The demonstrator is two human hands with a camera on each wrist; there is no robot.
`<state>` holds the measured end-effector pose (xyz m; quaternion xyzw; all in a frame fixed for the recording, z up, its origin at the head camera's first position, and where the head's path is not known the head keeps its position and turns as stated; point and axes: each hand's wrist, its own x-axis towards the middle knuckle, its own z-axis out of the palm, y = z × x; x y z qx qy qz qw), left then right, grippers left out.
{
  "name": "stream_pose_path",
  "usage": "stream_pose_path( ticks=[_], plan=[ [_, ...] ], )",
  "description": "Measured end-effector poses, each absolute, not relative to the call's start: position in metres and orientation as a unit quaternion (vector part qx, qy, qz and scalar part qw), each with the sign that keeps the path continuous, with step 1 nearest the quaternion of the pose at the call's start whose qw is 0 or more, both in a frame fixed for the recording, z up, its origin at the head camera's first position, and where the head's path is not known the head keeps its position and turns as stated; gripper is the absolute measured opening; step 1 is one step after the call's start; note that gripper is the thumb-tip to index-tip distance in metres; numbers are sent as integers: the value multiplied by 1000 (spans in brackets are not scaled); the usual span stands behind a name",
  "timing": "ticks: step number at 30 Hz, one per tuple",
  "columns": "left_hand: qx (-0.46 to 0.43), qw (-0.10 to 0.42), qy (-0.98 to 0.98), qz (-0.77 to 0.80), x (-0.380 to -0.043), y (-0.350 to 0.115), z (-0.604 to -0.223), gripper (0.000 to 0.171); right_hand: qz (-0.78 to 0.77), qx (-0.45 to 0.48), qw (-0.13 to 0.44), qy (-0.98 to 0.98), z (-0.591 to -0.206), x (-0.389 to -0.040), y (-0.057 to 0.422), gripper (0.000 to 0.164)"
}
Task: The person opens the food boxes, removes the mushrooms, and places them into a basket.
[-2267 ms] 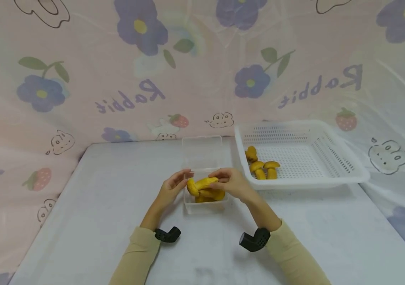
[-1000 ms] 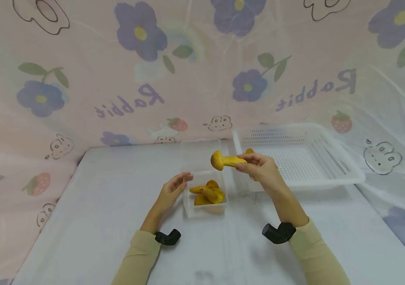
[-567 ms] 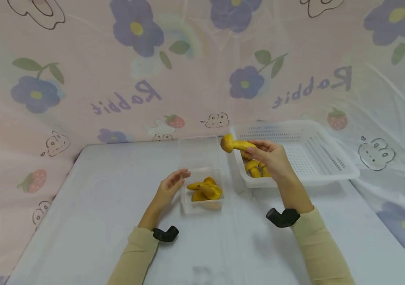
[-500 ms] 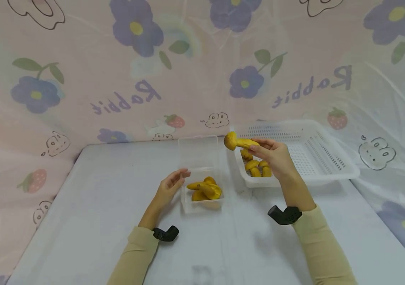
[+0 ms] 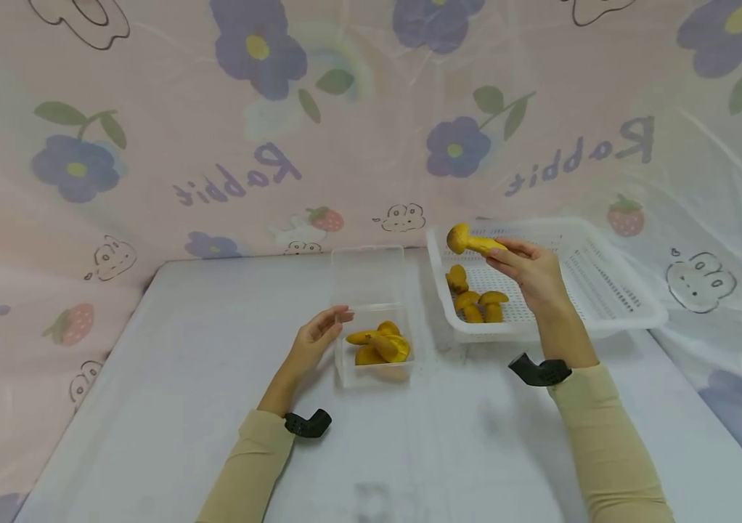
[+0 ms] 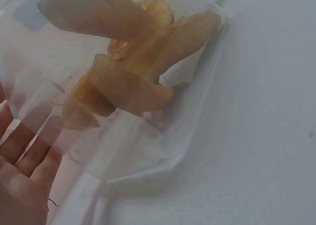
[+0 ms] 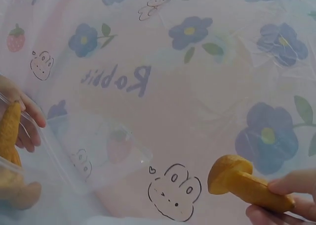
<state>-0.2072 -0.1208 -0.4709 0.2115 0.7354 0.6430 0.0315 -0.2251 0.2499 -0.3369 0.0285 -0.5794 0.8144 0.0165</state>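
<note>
Pinching one mushroom [image 5: 472, 241] by its stem [image 7: 254, 191], my right hand [image 5: 534, 272] leaves the cap [image 7: 229, 169] free over the basket [image 5: 495, 332] below my grip. Leftward, my left hand [image 5: 312, 340], fingers extended, lies at the clear box [image 5: 364, 378], probably steadying it.

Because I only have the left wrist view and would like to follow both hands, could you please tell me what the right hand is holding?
Observer: The right hand holds a yellow mushroom by its stem.
Operator: Thank you; do any others lie outside the clear box?
Observer: Yes, three more mushrooms show in the white basket, near its left side.
Operator: And how does the box's lid stand, please?
Observer: The lid is open, tipped back at the box's far side.
</note>
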Motion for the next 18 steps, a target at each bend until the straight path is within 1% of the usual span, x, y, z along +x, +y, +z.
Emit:
stream_pose_path(
  ticks=[7,13,18],
  plan=[
    [206,25,752,626,-208,-121,-472,41,818,-8,15,-575,-340,-236,260,12],
    [205,28,750,628,-208,-122,-475,40,806,-72,-13,-587,-346,-250,273,13],
    [208,29,745,634,-207,-121,-473,41,802,-129,-33,-582,-353,-263,282,18]
  ],
)
